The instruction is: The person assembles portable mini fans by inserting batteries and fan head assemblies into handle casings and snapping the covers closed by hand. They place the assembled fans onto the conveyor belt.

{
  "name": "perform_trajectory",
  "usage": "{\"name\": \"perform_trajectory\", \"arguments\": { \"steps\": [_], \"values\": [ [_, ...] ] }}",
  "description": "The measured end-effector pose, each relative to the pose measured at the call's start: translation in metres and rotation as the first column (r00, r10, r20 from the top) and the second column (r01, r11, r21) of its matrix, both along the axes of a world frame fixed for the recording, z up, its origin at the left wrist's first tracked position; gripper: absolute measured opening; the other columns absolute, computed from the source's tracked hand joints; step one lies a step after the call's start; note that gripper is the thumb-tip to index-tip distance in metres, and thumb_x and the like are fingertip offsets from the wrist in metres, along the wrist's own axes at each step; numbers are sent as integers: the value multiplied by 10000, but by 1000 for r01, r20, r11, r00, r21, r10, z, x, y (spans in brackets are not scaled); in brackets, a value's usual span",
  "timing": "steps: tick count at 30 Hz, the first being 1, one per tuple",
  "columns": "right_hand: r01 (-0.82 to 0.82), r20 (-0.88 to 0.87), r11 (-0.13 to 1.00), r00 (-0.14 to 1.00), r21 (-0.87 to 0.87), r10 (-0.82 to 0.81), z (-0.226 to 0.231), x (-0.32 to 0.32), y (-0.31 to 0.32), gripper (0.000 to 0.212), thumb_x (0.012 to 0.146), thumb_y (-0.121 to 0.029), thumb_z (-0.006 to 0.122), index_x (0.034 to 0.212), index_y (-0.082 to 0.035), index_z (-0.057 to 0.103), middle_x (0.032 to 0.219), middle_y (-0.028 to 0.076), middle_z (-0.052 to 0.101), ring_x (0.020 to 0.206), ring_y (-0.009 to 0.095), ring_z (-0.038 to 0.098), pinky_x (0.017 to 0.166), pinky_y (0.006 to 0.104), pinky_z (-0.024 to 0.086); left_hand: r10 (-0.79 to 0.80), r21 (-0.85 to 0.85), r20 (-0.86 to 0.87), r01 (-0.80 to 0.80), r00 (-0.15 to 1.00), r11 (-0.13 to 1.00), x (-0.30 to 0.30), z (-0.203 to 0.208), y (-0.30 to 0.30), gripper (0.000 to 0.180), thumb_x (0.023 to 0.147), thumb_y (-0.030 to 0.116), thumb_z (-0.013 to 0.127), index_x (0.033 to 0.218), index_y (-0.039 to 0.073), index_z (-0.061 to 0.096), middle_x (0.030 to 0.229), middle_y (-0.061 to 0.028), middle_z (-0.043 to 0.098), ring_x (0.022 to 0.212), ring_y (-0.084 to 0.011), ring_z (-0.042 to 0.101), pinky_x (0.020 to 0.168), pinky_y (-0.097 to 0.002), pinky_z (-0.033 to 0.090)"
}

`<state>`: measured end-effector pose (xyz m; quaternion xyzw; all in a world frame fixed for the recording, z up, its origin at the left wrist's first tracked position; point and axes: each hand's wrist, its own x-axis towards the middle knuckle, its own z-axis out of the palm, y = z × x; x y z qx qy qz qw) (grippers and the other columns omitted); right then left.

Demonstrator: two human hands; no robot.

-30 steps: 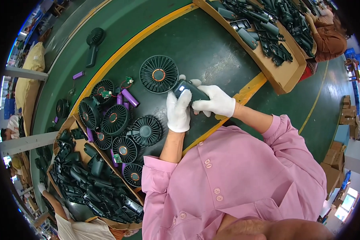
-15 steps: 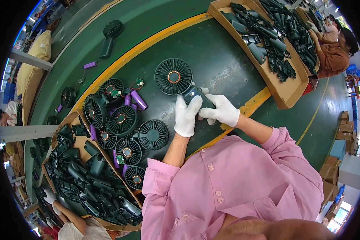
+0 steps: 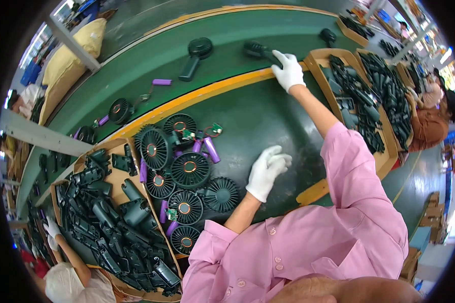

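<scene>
Empty and loosely curled, the white-gloved left hand (image 3: 268,174) is held right of the clustered round black slatted fan heads (image 3: 202,170); farther right and beyond them, the white-gloved right hand (image 3: 289,71) is stretched to a blurred black handheld fan (image 3: 255,49), and whether it is gripped cannot be told. Left of the fan heads, dark plastic casings (image 3: 106,214) are heaped.

Bright, soft glare on green tabletop (image 3: 301,118), edges bowed
</scene>
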<state>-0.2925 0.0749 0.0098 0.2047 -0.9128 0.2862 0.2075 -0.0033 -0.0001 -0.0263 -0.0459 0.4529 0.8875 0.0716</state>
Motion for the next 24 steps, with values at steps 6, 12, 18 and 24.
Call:
{"name": "perform_trajectory", "arguments": {
  "steps": [6,12,18,24],
  "values": [
    [-169,-216,920,942,352,256,5,-28,-111,423,806,-299,635,1195,-137,600,1225,151,556,1088,353,541,910,448,470,-44,106,77,36,996,994,-4,1,-4,453,939,124,532,1330,-44,379,1138,-176,618,1011,-233,614,880,-335,494],
    [-568,-51,714,767,409,640,-1,41,-264,381,829,-347,612,1126,-108,605,1064,172,636,1000,353,601,858,465,498,16,167,100,-33,995,985,-2,1,-7,375,906,71,531,1266,-9,463,1029,-75,635,913,-158,606,794,-293,496],
    [-599,245,771,798,216,551,-10,12,-261,438,867,-257,548,1263,-71,566,1167,192,631,970,341,637,876,400,499,119,205,59,-129,991,970,-14,-14,26,319,869,30,514,1186,16,537,951,-51,638,768,-143,615,663,-278,531],
    [-508,579,604,231,-614,782,76,96,-160,308,897,-241,495,1083,-44,642,665,-44,439,496,49,306,466,224,253,117,216,43,-124,992,969,-4,-4,-4,491,933,234,564,1321,-15,396,1050,-96,625,904,-180,612,766,-320,509]
  ]
}}
